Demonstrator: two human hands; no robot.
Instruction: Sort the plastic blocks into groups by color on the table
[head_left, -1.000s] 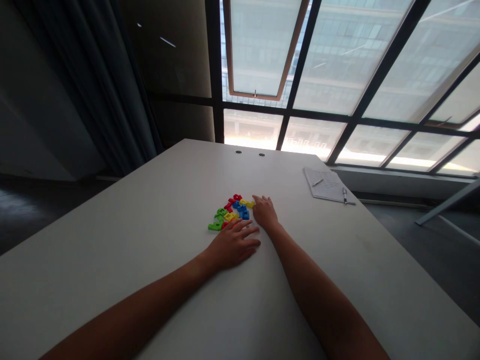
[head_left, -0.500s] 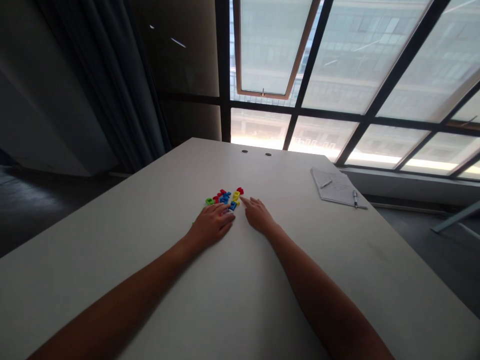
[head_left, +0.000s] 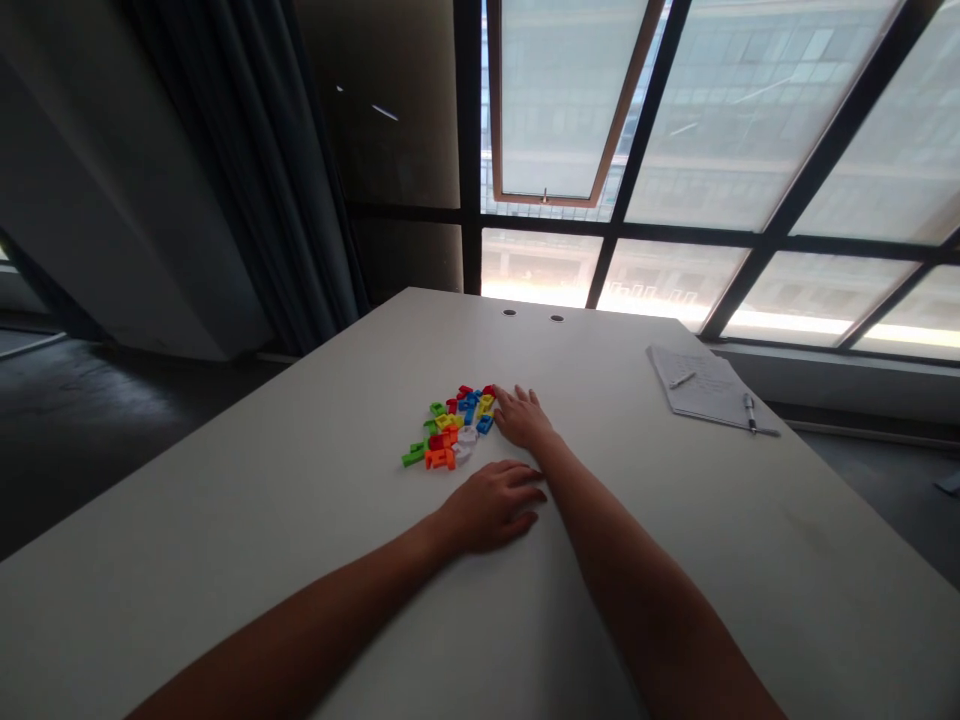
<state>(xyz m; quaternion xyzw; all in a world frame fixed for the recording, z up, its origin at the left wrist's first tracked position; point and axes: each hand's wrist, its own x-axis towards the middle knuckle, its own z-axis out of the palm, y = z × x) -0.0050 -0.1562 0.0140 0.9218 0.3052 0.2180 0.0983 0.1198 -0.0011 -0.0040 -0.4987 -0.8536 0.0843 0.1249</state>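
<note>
In the head view, coloured plastic blocks (head_left: 444, 422) are spread on the bench (head_left: 330, 450). Their far edge is apparently being adjusted by the unclenched right hand (head_left: 523, 418); the left hand (head_left: 491, 508) is rested nearer, fingers loosely spread. For lifting, a pinch would be needed.

A pale, smooth counter (head_left: 330, 490) carried a loose cluster of small coloured blocks (head_left: 444, 422), with green at its left, orange along the near side, white and blue toward the right, and red at the far end. Well apart to the right lay written sheets of paper (head_left: 712, 396), a light pen (head_left: 682, 380) across them and a darker pen (head_left: 750, 410) by their right edge. Two round inserts (head_left: 510, 313) sat near the far edge
</note>
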